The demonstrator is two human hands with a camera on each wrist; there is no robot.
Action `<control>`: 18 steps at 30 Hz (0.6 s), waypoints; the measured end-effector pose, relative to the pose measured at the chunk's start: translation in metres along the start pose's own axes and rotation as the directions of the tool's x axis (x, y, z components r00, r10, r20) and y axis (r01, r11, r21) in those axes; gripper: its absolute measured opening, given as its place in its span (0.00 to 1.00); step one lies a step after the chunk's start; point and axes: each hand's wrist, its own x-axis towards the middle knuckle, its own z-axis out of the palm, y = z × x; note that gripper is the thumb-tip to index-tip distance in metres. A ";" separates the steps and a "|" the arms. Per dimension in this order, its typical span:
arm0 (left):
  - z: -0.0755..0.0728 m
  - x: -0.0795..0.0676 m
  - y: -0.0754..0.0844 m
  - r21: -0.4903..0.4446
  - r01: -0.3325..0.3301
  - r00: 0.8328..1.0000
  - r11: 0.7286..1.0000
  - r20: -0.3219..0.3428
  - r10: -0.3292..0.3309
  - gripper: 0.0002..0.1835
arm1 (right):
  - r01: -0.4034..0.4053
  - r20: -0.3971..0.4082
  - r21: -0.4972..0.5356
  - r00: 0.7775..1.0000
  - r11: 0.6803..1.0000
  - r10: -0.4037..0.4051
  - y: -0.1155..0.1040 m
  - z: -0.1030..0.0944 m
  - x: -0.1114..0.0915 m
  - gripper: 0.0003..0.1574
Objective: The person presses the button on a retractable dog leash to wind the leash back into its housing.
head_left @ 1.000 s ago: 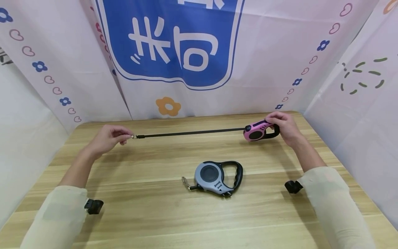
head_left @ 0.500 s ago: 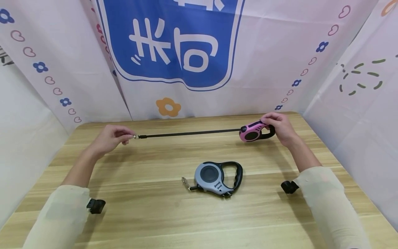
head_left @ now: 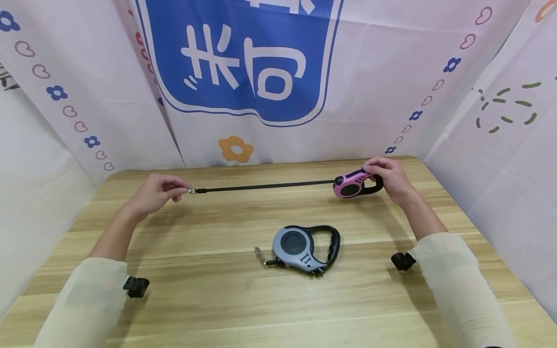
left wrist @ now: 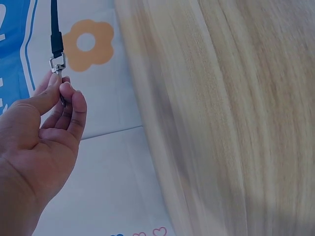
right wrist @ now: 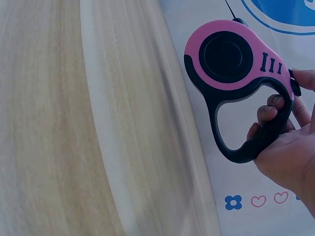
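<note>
My right hand (head_left: 388,178) grips the black handle of a pink retractable dog leash (head_left: 349,185), its fingers wrapped through the loop in the right wrist view, with the thumb at the black button. A black strap (head_left: 270,186) runs out of the casing, stretched nearly straight across to the left. At its far end, my left hand (head_left: 154,193) pinches the metal clip (left wrist: 58,64) between thumb and fingers; part of the clip is hidden by them. Nearer to me, a grey retractable leash (head_left: 293,246) lies on the table, its own metal clip (head_left: 260,256) beside it.
The wooden table (head_left: 217,309) ends against a white printed cloth (head_left: 370,72) at the back, and more cloth hangs on both sides. A small black camera (head_left: 137,287) is on the left sleeve, another black camera (head_left: 403,261) on the right one.
My right hand has moved left with the pink leash, and the stretched strap is a little shorter. The left hand has shifted slightly right. The grey leash has stayed put.
</note>
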 end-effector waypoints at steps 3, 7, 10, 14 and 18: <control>0.001 0.000 0.000 -0.001 0.004 1.000 1.000 -0.002 -0.004 0.11 | -0.001 0.001 -0.007 1.000 1.000 0.001 0.001 0.001 0.001 0.17; 0.003 0.002 -0.001 0.003 0.006 1.000 1.000 0.001 -0.006 0.10 | 0.001 0.001 -0.012 1.000 1.000 -0.001 0.002 0.002 0.002 0.17; 0.004 0.003 -0.001 0.003 0.008 1.000 1.000 0.010 -0.008 0.10 | -0.002 0.003 -0.013 1.000 1.000 0.002 0.003 0.003 0.002 0.17; 0.006 0.005 0.001 -0.001 0.011 1.000 1.000 0.020 -0.011 0.11 | -0.010 0.005 -0.022 1.000 1.000 0.010 0.002 0.004 0.002 0.18; 0.008 0.007 0.003 0.001 0.011 1.000 1.000 0.025 -0.011 0.11 | -0.006 0.008 -0.031 1.000 0.999 0.007 0.002 0.005 0.002 0.18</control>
